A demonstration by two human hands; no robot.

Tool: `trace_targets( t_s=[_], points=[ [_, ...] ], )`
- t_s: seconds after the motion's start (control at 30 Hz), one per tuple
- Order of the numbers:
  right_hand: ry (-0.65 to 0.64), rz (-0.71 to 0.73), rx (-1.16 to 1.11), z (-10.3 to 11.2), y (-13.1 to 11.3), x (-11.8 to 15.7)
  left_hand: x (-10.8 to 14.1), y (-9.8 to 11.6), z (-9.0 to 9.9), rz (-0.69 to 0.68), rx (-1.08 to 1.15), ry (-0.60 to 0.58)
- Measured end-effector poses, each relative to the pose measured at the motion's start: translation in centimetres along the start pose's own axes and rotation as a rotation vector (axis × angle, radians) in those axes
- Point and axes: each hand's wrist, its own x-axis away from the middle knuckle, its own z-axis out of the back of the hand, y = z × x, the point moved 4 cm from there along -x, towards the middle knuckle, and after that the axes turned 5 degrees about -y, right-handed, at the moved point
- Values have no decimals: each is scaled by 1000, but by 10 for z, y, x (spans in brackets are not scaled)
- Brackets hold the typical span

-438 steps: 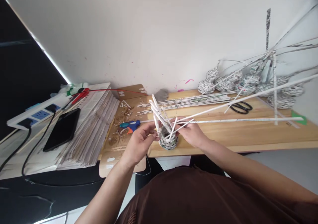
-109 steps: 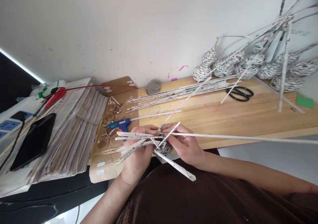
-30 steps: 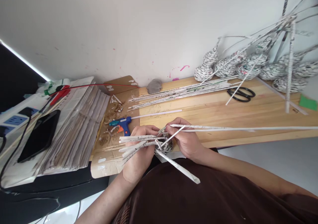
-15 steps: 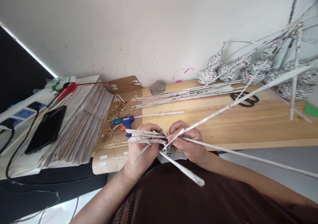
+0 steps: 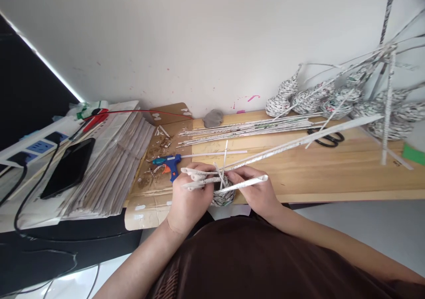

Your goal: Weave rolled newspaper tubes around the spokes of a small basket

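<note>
Between my two hands, just off the table's front edge, is a small round piece woven from rolled newspaper (image 5: 224, 197). Several paper tubes stick out of its top in different directions. My left hand (image 5: 193, 197) is closed around its left side, with a bunch of tube ends (image 5: 196, 178) lying over the fingers. My right hand (image 5: 257, 190) pinches at the rim on the right, its fingertips partly hidden by a tube (image 5: 245, 184) crossing in front. A long paper tube (image 5: 292, 142) runs from the weave up to the right.
Loose paper tubes (image 5: 252, 128) lie along the wooden table's back. Finished woven gourd shapes (image 5: 278, 106) and black scissors (image 5: 327, 137) are at right. A blue glue gun (image 5: 171, 163) rests on cardboard at left, beside stacked newspaper (image 5: 116, 157), a phone (image 5: 68, 168) and a power strip (image 5: 38, 147).
The woven piece has turned in my hands, so its opening and side show more. The tube ends point differently, and the tube stretching low to the right has swung away from there.
</note>
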Motion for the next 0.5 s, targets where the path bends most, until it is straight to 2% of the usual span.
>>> trace_targets(
  t_s=[0.13, 0.27, 0.37, 0.5],
  points=[
    [-27, 166, 93, 0, -15, 2, -1, 0, -3, 7, 27, -7],
    [-48, 339, 309, 3, -24, -1, -3, 1, -5, 29, 56, -27],
    [-70, 352, 456, 4, -28, -7, -4, 4, -5, 16, 42, -22],
    [-33, 353, 557, 3, -34, -14, -4, 7, -7, 6, -1, -18]
  ],
)
